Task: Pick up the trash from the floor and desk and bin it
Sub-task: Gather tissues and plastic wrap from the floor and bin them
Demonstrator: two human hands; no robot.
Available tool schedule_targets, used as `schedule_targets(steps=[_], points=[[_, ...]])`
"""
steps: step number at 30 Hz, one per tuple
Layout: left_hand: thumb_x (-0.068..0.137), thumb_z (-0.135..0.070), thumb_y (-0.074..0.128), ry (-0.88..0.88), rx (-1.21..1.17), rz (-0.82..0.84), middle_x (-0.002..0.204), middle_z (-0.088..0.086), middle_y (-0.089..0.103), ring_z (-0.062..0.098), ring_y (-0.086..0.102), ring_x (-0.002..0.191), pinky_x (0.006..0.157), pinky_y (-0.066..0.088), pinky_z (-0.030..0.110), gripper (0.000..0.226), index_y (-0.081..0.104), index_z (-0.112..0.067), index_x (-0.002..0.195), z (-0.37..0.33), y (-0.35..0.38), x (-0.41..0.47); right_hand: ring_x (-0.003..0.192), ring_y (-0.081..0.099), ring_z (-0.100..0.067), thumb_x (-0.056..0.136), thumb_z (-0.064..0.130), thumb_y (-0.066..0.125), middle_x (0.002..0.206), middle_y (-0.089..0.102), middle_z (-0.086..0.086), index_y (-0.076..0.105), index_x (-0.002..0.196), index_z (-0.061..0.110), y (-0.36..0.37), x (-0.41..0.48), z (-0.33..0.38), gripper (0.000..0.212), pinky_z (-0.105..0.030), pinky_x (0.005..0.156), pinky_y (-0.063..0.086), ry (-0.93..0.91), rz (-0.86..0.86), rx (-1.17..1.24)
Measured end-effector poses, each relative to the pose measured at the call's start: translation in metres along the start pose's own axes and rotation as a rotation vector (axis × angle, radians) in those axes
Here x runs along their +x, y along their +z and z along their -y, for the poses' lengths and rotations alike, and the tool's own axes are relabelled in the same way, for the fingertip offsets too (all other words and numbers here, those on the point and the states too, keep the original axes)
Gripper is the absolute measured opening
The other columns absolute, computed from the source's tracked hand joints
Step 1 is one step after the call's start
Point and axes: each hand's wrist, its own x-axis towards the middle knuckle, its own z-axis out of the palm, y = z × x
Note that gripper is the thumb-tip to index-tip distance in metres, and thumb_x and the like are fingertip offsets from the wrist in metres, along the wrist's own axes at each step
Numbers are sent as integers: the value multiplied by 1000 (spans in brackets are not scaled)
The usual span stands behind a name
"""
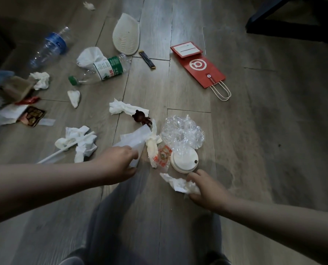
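Trash lies scattered over the wooden floor. My left hand (119,165) grips a white paper wrapper (135,141) near the middle. My right hand (205,190) holds a crumpled white tissue (178,183) just below a white cup lid (184,161). Beside the lid lie crinkled clear plastic (182,131), an orange-printed wrapper (162,155) and a small brown bear figure (141,117). More tissues (79,142) with a white straw (63,150) lie to the left. A green-label bottle (104,70) and a blue-label bottle (51,46) lie further back.
A red paper bag (199,67) with handles lies at back right, a white insole (126,34) and a dark stick packet (147,59) behind the bottles. A heap of wrappers and paper (12,104) sits at the left edge. Dark furniture legs (278,20) stand top right. My knees are below.
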Motion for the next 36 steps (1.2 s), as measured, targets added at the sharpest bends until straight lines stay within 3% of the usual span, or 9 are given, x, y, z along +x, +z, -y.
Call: schedule_targets(steps=[7, 11, 12, 14, 17, 21, 27, 30, 36], points=[[90, -36, 55, -8, -21, -3, 121, -2, 56, 14, 56, 103, 86, 51, 32, 36, 53, -21, 123, 4, -2, 6, 84, 53, -12, 86, 32, 65, 106, 50, 8, 56, 109, 23, -32, 14, -3, 26, -33, 71, 49, -158, -239, 14], [90, -37, 53, -16, -4, -22, 118, -1, 58, 15, 57, 101, 84, 51, 34, 33, 54, -21, 120, 5, -3, 9, 104, 51, -14, 86, 29, 67, 120, 48, 4, 55, 121, 22, -46, 25, -7, 38, -35, 90, 49, -128, -327, 54], [90, -37, 53, -18, 1, -25, 118, -1, 58, 16, 57, 101, 84, 50, 33, 33, 54, -21, 120, 6, -4, 10, 119, 45, -17, 86, 30, 68, 133, 42, 1, 48, 132, 23, -48, 28, -7, 51, -35, 100, 44, -109, -328, 46], [90, -36, 53, -27, 7, -28, 120, -1, 57, 17, 57, 103, 85, 49, 33, 34, 54, -21, 120, 7, -5, 11, 144, 15, -22, 85, 34, 69, 157, 12, -2, 22, 150, 31, -49, 34, -7, 81, -38, 114, 27, -68, -273, 3], [90, -35, 53, -48, 2, -27, 121, -1, 57, 17, 56, 104, 86, 49, 33, 34, 54, -21, 121, 11, -6, 9, 147, -17, -22, 82, 41, 71, 158, -25, 6, -6, 151, 41, -50, 45, -3, 103, -44, 117, 17, -72, -179, -69], [90, -34, 53, -58, 1, -31, 120, -1, 58, 17, 56, 104, 85, 48, 31, 33, 55, -20, 121, 16, -4, 7, 144, -28, -27, 75, 55, 72, 155, -34, 5, -14, 148, 47, -50, 61, -1, 113, -52, 117, 14, -59, -33, -118], [90, -33, 52, -77, -3, -26, 118, 0, 60, 17, 57, 103, 82, 46, 30, 33, 56, -19, 120, 22, 0, 6, 146, -17, -36, 70, 65, 71, 159, -22, -1, -8, 150, 45, -37, 80, -1, 114, -55, 117, 13, -7, 97, -186], [90, -33, 52, -83, -15, -21, 119, 0, 59, 18, 57, 104, 85, 47, 31, 34, 56, -19, 121, 24, 1, 8, 147, -6, -34, 71, 61, 71, 161, -8, -4, 7, 151, 38, -33, 79, 0, 106, -55, 118, 14, -13, 25, -229], [91, -33, 52, -99, -41, -22, 121, 1, 58, 19, 57, 106, 87, 48, 34, 34, 55, -19, 121, 26, 1, 11, 136, 22, -29, 73, 45, 74, 151, 19, -4, 29, 143, 34, -33, 76, 2, 84, -42, 112, 29, -67, -58, -211]])
